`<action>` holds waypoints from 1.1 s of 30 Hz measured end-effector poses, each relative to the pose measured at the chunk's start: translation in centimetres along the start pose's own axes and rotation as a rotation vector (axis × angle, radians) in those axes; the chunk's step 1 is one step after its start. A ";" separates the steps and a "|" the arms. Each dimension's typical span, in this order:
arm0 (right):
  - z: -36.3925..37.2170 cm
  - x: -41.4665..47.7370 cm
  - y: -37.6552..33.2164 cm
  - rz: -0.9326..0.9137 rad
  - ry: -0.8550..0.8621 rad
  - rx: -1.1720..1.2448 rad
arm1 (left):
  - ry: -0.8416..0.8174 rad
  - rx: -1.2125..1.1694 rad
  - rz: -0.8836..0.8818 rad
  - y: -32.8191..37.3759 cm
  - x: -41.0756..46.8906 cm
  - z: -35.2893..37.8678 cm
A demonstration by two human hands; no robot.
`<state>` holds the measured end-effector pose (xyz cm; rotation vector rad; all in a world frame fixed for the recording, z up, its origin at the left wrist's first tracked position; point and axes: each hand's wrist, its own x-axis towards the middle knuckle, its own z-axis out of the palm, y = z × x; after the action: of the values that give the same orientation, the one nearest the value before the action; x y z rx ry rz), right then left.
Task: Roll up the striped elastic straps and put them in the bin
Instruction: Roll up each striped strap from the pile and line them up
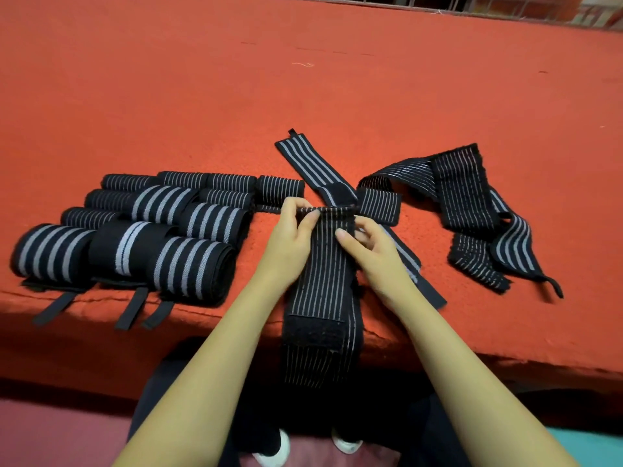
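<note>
**WORKSTATION STATUS**

Table (303, 79): covered in red-orange felt and fills most of the head view. Its near edge runs across the lower part of the frame.

Rolled straps (135, 230): about a dozen black rolls with grey stripes. They lie on their sides in rows on the left half of the table, touching one another. The three nearest rolls sit at the near edge.

Loose straps (465, 197): an unrolled, folded heap on the right of the table, well apart from the rolls.

Pin-striped strap (320, 281): lies between the two hands. It runs from the table centre toward the person and hangs over the near edge. Its far end rests on a wide-striped strap (303, 163), which runs diagonally beneath it from upper left to lower right.

Left hand (290, 237): thumb and fingers (296, 205) pinch the far end of the pin-striped strap at its left corner.

Right hand (374, 254): the thumb lies on top of the pin-striped strap. The fingers (362, 227) are curled at its right edge, gripping it.

Hook-and-loop patch (313, 332): a plain black rectangle on the hanging part of the pin-striped strap, just below the table edge.

Pull tabs (129, 311): three narrow black tabs from the nearest rolls, hanging over the near edge.

Shoes (273, 449): white toes at the bottom of the frame, between the forearms.
</note>
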<state>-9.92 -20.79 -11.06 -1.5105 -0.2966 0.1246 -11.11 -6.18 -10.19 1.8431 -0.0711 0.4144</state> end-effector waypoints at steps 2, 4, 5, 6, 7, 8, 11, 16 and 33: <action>0.6 -0.5 -0.9 -0.026 -0.061 -0.044 | -0.005 -0.010 0.046 1.6 -0.3 0.4; 1.1 -1.0 -1.9 -0.061 -0.054 -0.083 | 0.044 -0.051 0.080 3.2 -0.5 0.9; 1.3 -1.3 -2.5 -0.083 -0.039 -0.100 | 0.072 -0.070 0.088 3.8 -0.6 1.0; 1.4 -1.5 -3.2 -0.112 -0.022 -0.125 | 0.097 -0.083 0.089 4.4 -0.7 1.1; 1.4 -1.7 -3.8 -0.145 -0.009 -0.151 | 0.116 -0.093 0.087 4.9 -0.7 1.1; 1.2 -1.9 -4.1 -0.171 0.003 -0.176 | 0.124 -0.103 0.080 5.4 -0.8 1.1; 0.6 -2.5 -5.2 -0.193 0.010 -0.176 | 0.039 -0.142 0.018 6.2 -0.7 0.5; 0.0 -2.9 -3.6 -0.068 -0.017 -0.061 | -0.106 -0.094 -0.031 4.9 -0.7 -1.1; -0.6 -1.5 1.4 0.079 0.077 0.061 | -0.104 -0.303 -0.216 -1.6 -1.7 0.0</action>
<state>-11.08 -21.67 -12.60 -1.4635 -0.1703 0.1364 -12.31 -5.93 -12.21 1.5528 -0.0049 0.1465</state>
